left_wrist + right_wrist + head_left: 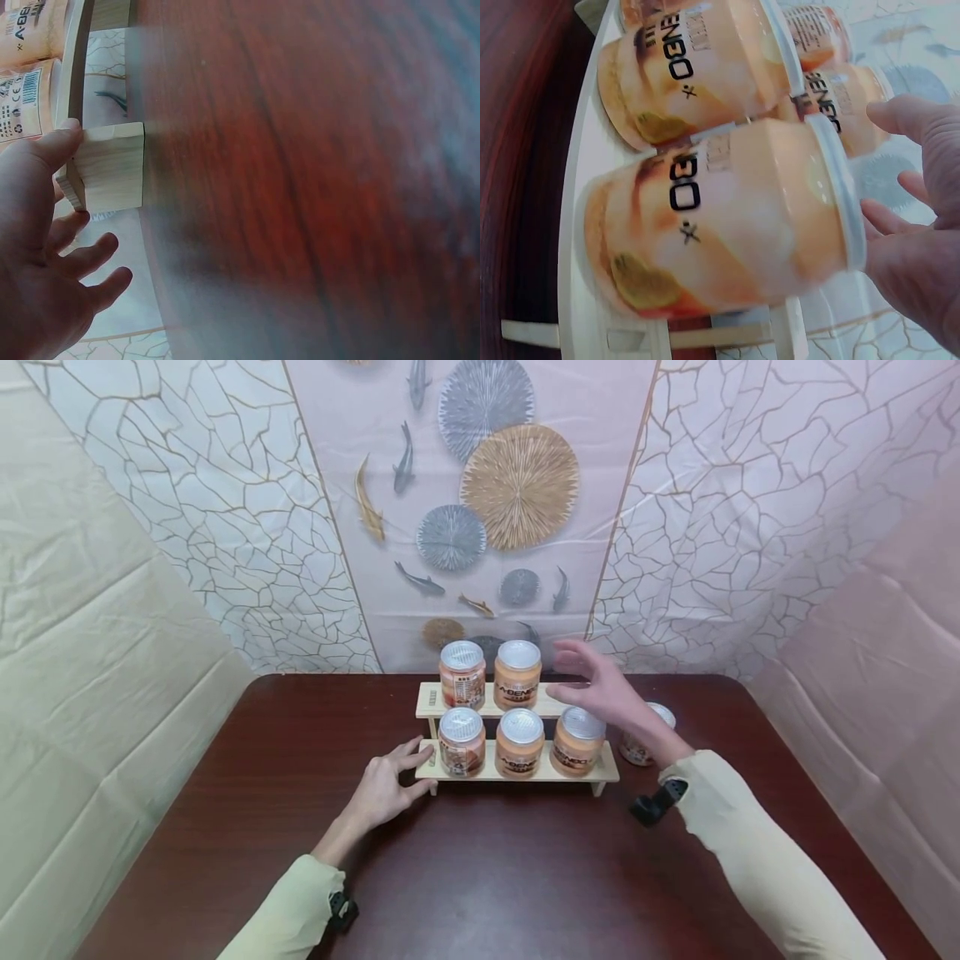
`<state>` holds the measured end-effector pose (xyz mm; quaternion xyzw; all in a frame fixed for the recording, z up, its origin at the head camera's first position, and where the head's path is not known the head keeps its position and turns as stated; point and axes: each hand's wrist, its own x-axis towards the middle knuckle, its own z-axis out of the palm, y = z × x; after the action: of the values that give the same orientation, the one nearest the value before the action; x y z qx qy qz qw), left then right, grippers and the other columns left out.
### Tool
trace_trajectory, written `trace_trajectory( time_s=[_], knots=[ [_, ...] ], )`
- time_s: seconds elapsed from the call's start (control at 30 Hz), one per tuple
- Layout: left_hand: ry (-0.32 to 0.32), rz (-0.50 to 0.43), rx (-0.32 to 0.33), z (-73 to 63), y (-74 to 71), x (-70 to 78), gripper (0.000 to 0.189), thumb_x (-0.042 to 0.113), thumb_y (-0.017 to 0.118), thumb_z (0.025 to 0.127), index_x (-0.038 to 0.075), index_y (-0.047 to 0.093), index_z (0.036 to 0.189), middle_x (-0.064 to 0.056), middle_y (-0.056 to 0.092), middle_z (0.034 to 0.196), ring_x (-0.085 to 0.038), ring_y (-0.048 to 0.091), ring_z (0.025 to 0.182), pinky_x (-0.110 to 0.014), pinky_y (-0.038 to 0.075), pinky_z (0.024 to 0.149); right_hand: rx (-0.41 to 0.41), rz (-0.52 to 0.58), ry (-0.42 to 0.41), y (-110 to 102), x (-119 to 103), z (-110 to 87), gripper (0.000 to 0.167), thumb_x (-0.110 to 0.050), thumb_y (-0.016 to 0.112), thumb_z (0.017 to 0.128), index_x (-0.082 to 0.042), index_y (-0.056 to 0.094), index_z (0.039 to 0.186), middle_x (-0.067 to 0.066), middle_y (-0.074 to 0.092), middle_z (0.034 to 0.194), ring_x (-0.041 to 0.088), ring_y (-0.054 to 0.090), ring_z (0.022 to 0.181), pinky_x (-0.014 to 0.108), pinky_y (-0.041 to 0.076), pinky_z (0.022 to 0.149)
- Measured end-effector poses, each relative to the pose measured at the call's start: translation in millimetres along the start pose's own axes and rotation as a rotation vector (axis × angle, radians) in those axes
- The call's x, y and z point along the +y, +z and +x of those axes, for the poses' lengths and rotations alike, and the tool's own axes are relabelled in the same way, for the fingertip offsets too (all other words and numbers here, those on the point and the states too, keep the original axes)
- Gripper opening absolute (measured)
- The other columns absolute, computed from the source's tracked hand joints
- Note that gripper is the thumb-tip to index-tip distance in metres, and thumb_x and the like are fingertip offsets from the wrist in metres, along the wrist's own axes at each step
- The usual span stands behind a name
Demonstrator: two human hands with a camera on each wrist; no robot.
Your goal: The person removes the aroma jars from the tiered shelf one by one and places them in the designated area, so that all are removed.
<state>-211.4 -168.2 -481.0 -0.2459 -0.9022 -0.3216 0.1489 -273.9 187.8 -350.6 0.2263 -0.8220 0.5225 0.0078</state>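
A two-tier wooden rack (487, 774) holds orange jars with silver lids. On its lower tier stand a left jar (462, 752), a middle jar (519, 753) and a right jar (576, 752). Two more jars, one of them the printed jar (517, 681), occupy the upper tier. My left hand (386, 785) pinches the left end of the lower board between thumb and fingers. Over the right part of the upper tier, my right hand (596, 685) is spread with nothing in it. In the right wrist view its fingers are beside the lid of the nearest jar (727, 217).
Another jar (637, 747) stands on the dark brown table (480, 877) to the right of the rack, partly behind my right forearm. A patterned cloth (480, 602) hangs behind the table. Pale cloth walls rise on both sides.
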Motion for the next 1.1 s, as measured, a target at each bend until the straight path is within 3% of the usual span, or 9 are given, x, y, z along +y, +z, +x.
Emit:
trace_trajectory(
  time_s=[0.43,1.1],
  knots=[
    [-0.001,0.003,0.001,0.4,-0.1,-0.9,0.054,0.021,0.086,0.081,0.002,0.068,0.128,-0.024,0.056,0.137,-0.041,0.056,0.122,-0.053,0.048,0.095,-0.022,0.014,0.021,18,-5,16.4,0.073,-0.006,0.079,0.086,-0.002,0.040,0.148,0.026,0.051,0.138,0.039,0.052,0.125,0.051,0.048,0.095],
    [-0.010,0.003,-0.007,0.4,-0.9,1.6,0.053,0.020,0.085,0.082,0.002,0.068,0.128,-0.024,0.057,0.137,-0.040,0.058,0.120,-0.053,0.049,0.093,0.007,-0.043,0.004,31,-7,25.8,0.077,-0.005,0.081,0.083,-0.002,0.039,0.148,0.022,0.053,0.134,0.043,0.053,0.122,0.053,0.047,0.095]
  ],
)
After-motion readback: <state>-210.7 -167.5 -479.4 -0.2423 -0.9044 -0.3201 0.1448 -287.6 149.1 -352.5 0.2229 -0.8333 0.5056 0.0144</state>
